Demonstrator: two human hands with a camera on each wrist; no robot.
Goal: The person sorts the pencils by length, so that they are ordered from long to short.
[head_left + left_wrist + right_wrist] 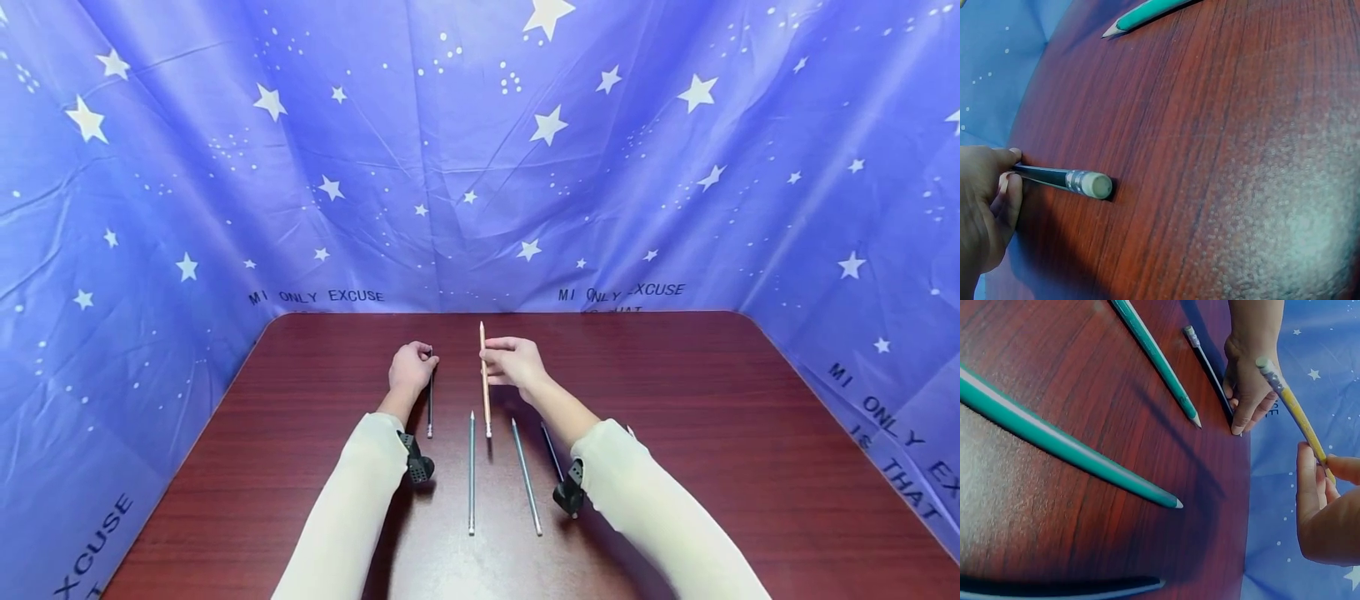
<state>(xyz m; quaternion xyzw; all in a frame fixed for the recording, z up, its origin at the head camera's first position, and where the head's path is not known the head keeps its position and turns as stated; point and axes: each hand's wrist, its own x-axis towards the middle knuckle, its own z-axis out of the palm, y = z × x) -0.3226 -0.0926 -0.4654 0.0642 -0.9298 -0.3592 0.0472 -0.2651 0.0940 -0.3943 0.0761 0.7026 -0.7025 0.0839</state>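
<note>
My left hand [412, 367] pinches a black pencil [431, 408] near its far end; in the left wrist view its white eraser [1096, 185] points toward the camera. A yellow pencil [485, 400] is held up off the table in my right hand [516, 363], between thumb and fingers, with its tip away from me and its eraser end nearer. The right wrist view shows that pencil's shadow on the wood. Between my arms lie two green pencils, one on the left [472, 475] and one on the right [527, 479].
Another dark pencil [552, 452] lies beside my right forearm, partly covered by the wrist camera [570, 490]. The reddish-brown table [675, 375] ends at a blue star-printed cloth [450, 167] hanging behind it and along both sides.
</note>
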